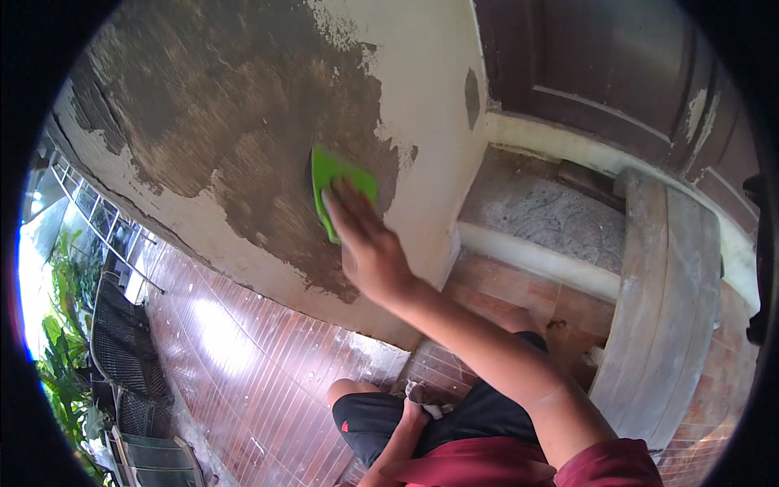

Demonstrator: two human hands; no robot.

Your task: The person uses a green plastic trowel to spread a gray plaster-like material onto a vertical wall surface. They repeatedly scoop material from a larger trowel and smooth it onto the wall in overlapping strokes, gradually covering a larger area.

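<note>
My right hand (pixel 369 239) presses a flat green pad (pixel 347 174) against the wall, fingers spread over its face; hand and pad are slightly blurred. Under and around the pad lies a dark grey-brown patch (pixel 243 154) of rough coating on the cream wall (pixel 430 81). The pad's outer edge stands a little off the surface. Down by my lap, my left hand (pixel 415 410) is curled beside my knee. Something small, whitish and dark shows at its fingers, too unclear to name.
A grey wooden bench (pixel 657 316) stands to my right, close to a concrete step (pixel 544 203) and a dark brown door (pixel 600 73). Reddish tiles (pixel 251 365) with pale splatters cover the floor. Dark woven chairs (pixel 126 349) and plants (pixel 61 325) are at the left.
</note>
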